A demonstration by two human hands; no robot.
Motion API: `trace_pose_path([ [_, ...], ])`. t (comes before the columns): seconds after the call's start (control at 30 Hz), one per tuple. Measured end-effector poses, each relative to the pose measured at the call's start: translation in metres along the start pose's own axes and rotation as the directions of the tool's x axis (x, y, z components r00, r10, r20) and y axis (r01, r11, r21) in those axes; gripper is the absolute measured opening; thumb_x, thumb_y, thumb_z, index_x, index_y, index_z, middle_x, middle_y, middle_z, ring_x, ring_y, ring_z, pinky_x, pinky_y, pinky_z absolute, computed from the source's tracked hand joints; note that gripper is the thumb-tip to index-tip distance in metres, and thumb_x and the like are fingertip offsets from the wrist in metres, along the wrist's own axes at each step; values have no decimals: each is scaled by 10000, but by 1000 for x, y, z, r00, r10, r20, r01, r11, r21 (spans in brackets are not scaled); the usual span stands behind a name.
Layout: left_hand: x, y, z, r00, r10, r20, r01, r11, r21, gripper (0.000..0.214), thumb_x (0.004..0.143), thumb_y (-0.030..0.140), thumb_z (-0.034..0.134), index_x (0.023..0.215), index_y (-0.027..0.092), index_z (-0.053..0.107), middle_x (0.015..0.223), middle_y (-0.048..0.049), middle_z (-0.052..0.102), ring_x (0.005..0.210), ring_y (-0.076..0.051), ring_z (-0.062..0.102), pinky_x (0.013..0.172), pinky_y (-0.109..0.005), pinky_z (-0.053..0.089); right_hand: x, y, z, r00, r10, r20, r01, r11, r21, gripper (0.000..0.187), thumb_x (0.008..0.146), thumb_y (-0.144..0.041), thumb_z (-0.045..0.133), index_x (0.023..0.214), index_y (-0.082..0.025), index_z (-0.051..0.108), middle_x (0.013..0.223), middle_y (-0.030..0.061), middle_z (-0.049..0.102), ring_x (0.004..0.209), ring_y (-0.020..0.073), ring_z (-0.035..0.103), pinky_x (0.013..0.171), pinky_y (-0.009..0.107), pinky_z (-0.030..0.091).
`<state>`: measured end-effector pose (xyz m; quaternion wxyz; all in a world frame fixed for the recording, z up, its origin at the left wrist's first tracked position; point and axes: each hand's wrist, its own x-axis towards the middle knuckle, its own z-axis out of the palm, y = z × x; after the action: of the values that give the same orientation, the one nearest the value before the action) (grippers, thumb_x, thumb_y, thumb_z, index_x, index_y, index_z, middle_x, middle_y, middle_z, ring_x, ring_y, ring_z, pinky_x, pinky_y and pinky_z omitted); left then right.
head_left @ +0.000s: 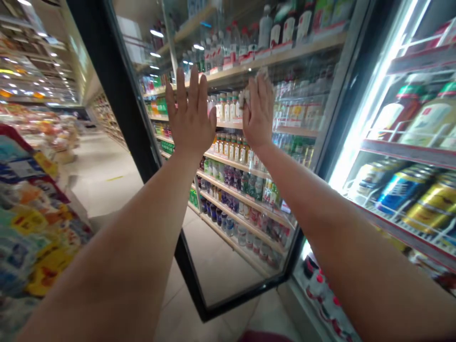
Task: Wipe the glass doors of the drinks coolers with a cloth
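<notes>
An opened glass door (228,285) with a black frame stands in front of me. My left hand (190,114) lies flat against the glass, fingers stretched upward and holding nothing. To the right of it, my right hand (258,111) presses a crumpled, pale cloth (245,98) to the pane. Part of the cloth shows beside the thumb and above the fingertips; the rest is hidden under the palm. Behind and on the glass, shelves of bottles (231,149) appear.
At the right, the lit cooler (409,154) holds bottles and cans (402,187) on wire-fronted shelves. Colourful packaged goods (35,228) are stacked at the left. A pale floor aisle (103,166) runs back between displays.
</notes>
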<state>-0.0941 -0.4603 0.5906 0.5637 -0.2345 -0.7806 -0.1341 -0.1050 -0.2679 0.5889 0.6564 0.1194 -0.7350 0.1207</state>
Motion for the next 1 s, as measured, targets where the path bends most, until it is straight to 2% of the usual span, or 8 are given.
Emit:
trace_pose_path([
  [0.1, -1, 5, -5, 1000, -15, 20, 15, 999, 30, 703, 998, 410, 349, 1634, 175, 164, 1702, 49, 37, 1558, -132, -160, 1309, -435, -125, -3, 7, 4, 998, -64, 5, 64, 998, 29, 555, 1033, -320, 259, 1577, -248, 342, 1631, 55, 351, 1585, 208, 128, 1300, 562, 174],
  [0.2, 0, 4, -3, 1000, -19, 9, 19, 1000, 6, 692, 1011, 455, 331, 1627, 175, 185, 1700, 47, 55, 1565, -157, -137, 1308, -462, -130, 27, 19, 0, 996, -88, 18, 87, 996, 28, 558, 1013, -306, 325, 1570, -281, 355, 1639, 26, 338, 1577, 206, 170, 1302, 535, 195],
  [0.3, 1, 1, 0, 1000, -12, -1, 12, 999, 33, 691, 1020, 461, 331, 1629, 160, 203, 1700, 14, 77, 1578, -202, -85, 1318, -490, -81, 51, 27, -5, 999, -48, -4, 48, 999, 16, 578, 980, -261, 355, 1556, -244, 386, 1655, 38, 307, 1567, 211, 204, 1304, 486, 210],
  [0.53, 1, 2, -1, 999, -24, -36, 22, 998, -56, 669, 997, 448, 388, 1619, 227, 282, 1691, 1, 156, 1581, -248, 9, 1323, -481, -64, 9, 39, -5, 996, -86, 6, 85, 994, 64, 552, 1028, -340, 300, 1571, -258, 357, 1640, 54, 327, 1579, 220, 163, 1294, 546, 199],
  [0.63, 1, 0, 1, 997, -20, -68, 15, 997, -74, 655, 996, 461, 393, 1611, 252, 306, 1686, 14, 175, 1580, -251, 30, 1325, -492, -41, 27, 52, -5, 995, -96, 11, 95, 993, 70, 545, 1015, -324, 329, 1550, -236, 395, 1637, 65, 336, 1572, 222, 191, 1296, 525, 206],
  [0.77, 1, -5, 6, 992, 20, -122, -27, 998, -55, 634, 1011, 462, 383, 1609, 266, 306, 1681, 12, 193, 1580, -240, 60, 1325, -499, -8, 41, 60, -5, 999, -5, -41, 9, 997, 83, 559, 993, -282, 338, 1542, -205, 411, 1642, 84, 327, 1570, 240, 197, 1293, 548, 201],
  [0.93, 1, -10, 9, 984, 72, -166, -77, 997, -24, 641, 1026, 468, 376, 1616, 235, 287, 1671, -29, 228, 1577, -273, 99, 1308, -560, 38, -12, 51, -7, 999, 4, -44, -1, 997, 75, 561, 998, -298, 329, 1543, -214, 432, 1621, 100, 367, 1572, 239, 194, 1287, 526, 254],
  [1.0, 1, -10, 9, 981, 71, -179, -77, 997, -28, 640, 1024, 474, 382, 1617, 255, 286, 1667, -25, 241, 1575, -272, 112, 1309, -556, 53, -16, 56, -10, 999, -29, -32, 31, 998, 54, 551, 996, -312, 342, 1533, -247, 450, 1608, 79, 394, 1562, 232, 233, 1284, 519, 273],
])
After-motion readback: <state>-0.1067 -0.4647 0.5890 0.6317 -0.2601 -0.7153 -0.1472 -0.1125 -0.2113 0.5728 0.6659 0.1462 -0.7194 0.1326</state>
